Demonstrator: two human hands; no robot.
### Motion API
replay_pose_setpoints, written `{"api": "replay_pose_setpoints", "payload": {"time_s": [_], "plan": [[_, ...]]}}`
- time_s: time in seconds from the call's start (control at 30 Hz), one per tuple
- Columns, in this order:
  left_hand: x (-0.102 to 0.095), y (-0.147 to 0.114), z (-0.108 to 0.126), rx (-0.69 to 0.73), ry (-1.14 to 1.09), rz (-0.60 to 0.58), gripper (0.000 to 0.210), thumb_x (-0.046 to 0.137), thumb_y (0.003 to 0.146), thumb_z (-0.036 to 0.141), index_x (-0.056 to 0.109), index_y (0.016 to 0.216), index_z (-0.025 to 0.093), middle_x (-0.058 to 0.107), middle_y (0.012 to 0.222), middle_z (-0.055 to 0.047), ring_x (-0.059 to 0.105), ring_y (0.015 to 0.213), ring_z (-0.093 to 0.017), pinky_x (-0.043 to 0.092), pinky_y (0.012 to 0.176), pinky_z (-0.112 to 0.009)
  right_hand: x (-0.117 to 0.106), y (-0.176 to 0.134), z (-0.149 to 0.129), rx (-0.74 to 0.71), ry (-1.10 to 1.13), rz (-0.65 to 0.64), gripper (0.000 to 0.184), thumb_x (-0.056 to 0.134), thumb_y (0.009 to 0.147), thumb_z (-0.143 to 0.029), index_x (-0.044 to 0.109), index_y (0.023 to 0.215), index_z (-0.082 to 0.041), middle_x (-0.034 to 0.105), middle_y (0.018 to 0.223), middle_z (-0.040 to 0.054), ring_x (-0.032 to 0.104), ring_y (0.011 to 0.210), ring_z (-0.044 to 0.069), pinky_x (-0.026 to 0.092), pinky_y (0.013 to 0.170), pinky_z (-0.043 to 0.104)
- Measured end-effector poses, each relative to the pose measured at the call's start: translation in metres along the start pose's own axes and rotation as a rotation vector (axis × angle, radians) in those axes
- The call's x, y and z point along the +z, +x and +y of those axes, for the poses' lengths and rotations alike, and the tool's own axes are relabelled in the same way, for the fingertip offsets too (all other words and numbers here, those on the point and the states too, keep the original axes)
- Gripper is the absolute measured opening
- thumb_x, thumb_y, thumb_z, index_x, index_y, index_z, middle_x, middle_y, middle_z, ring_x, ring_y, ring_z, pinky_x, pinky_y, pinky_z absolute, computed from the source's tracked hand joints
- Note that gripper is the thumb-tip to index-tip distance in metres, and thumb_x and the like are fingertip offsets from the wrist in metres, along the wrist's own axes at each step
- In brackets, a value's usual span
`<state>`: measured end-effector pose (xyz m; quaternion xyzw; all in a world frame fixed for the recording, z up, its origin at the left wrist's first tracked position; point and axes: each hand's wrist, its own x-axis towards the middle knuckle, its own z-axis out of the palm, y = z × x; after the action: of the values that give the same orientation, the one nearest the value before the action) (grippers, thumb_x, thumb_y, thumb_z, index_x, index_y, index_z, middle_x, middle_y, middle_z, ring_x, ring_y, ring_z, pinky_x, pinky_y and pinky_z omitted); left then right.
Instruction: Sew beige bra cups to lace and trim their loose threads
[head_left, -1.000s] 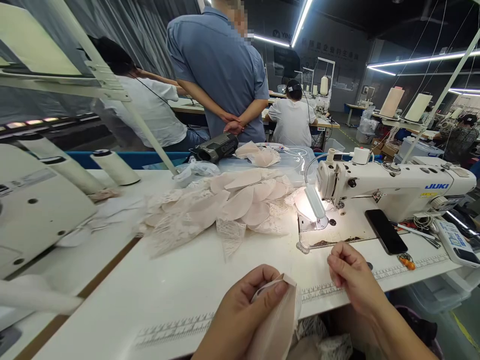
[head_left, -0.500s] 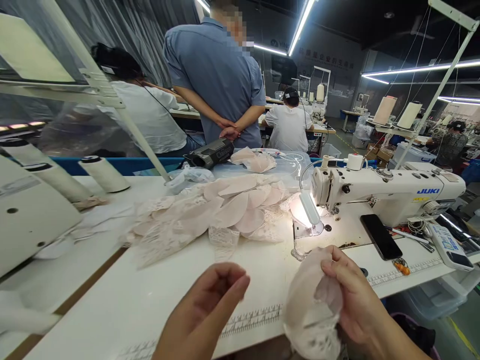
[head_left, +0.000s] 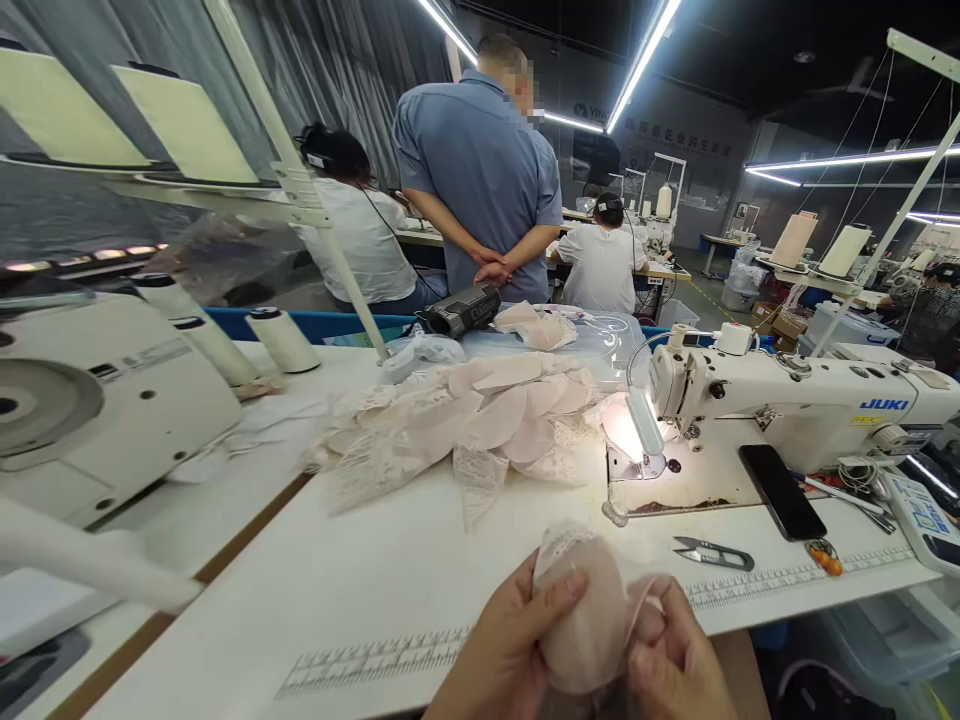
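A pale pink bra cup with lace (head_left: 589,625) is held between both hands above the table's front edge. My left hand (head_left: 517,635) is closed on its left side, the thumb lying over the cup's rounded face. At its right edge my right hand (head_left: 675,650) pinches the fabric between thumb and fingers. Beyond the hands lies a heap of similar pink cups and lace pieces (head_left: 502,415). Under the lit needle area of the sewing machine (head_left: 780,385) rests another pink piece (head_left: 624,425).
Thread snips (head_left: 714,554) and a black phone (head_left: 782,490) lie right of my hands. A ruler strip (head_left: 375,655) runs along the front edge. Thread cones (head_left: 283,340) and a second machine (head_left: 105,400) stand left. A person in a blue shirt (head_left: 480,180) stands behind the table.
My left hand has moved right and taken hold of the cup, which my right hand alone held before. The cup is turned, and the snips have come into full view. The camera view has shifted left.
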<state>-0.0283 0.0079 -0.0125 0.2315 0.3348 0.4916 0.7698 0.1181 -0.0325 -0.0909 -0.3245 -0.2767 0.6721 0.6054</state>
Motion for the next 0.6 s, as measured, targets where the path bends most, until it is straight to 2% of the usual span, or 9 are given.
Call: {"api": "replay_pose_setpoints", "payload": {"time_s": [0.1, 0.23, 0.3, 0.43, 0.5, 0.6], "plan": [[0.002, -0.001, -0.006, -0.077, -0.042, -0.037, 0.046, 0.1, 0.072, 0.03, 0.082, 0.112, 0.014, 0.086, 0.104, -0.014, 0.08, 0.1, -0.035, 0.063, 0.089, -0.039, 0.0, 0.013, -0.012, -0.018, -0.003, 0.035, 0.076, 0.103, 0.066, -0.047, 0.057, 0.124, -0.028, 0.073, 0.083, -0.0016, 0.069, 0.075, 0.02, 0.052, 0.071, 0.031], [0.002, 0.004, -0.005, -0.193, -0.162, 0.144, 0.03, 0.092, 0.08, 0.024, 0.081, 0.104, 0.01, 0.087, 0.103, -0.015, 0.081, 0.102, -0.037, 0.065, 0.091, -0.041, -0.005, 0.019, -0.019, -0.005, -0.053, -0.003, 0.077, 0.102, 0.073, -0.038, 0.052, 0.131, -0.028, 0.076, 0.084, -0.0015, 0.073, 0.08, 0.021, 0.054, 0.074, 0.031], [0.0, 0.006, -0.002, -0.225, -0.22, 0.178, 0.031, 0.09, 0.084, 0.026, 0.08, 0.108, 0.01, 0.087, 0.102, -0.014, 0.081, 0.103, -0.037, 0.065, 0.091, -0.041, -0.01, 0.02, -0.018, -0.007, -0.065, 0.004, 0.077, 0.101, 0.074, -0.037, 0.052, 0.132, -0.029, 0.077, 0.087, -0.0011, 0.074, 0.082, 0.021, 0.055, 0.076, 0.032], [-0.006, 0.004, 0.0, -0.224, -0.227, 0.094, 0.043, 0.098, 0.075, 0.038, 0.082, 0.104, 0.011, 0.087, 0.101, -0.012, 0.079, 0.109, -0.037, 0.065, 0.092, -0.039, -0.015, 0.02, -0.016, -0.008, -0.071, 0.023, 0.079, 0.101, 0.073, -0.039, 0.052, 0.133, -0.029, 0.077, 0.088, -0.0005, 0.073, 0.08, 0.021, 0.055, 0.074, 0.032], [-0.008, 0.003, -0.002, -0.177, -0.178, 0.064, 0.038, 0.1, 0.072, 0.035, 0.083, 0.098, 0.014, 0.087, 0.104, -0.01, 0.079, 0.109, -0.035, 0.064, 0.092, -0.037, -0.015, 0.02, -0.017, -0.003, -0.073, 0.021, 0.08, 0.101, 0.073, -0.04, 0.052, 0.134, -0.029, 0.077, 0.089, 0.0001, 0.073, 0.081, 0.022, 0.055, 0.076, 0.033], [-0.009, 0.003, -0.004, -0.13, -0.124, 0.014, 0.026, 0.096, 0.08, 0.03, 0.085, 0.099, 0.016, 0.087, 0.106, -0.009, 0.079, 0.108, -0.031, 0.063, 0.094, -0.034, -0.015, 0.02, -0.019, -0.001, -0.068, 0.018, 0.08, 0.101, 0.073, -0.041, 0.051, 0.134, -0.029, 0.077, 0.092, 0.0014, 0.075, 0.088, 0.026, 0.057, 0.082, 0.039]]}}
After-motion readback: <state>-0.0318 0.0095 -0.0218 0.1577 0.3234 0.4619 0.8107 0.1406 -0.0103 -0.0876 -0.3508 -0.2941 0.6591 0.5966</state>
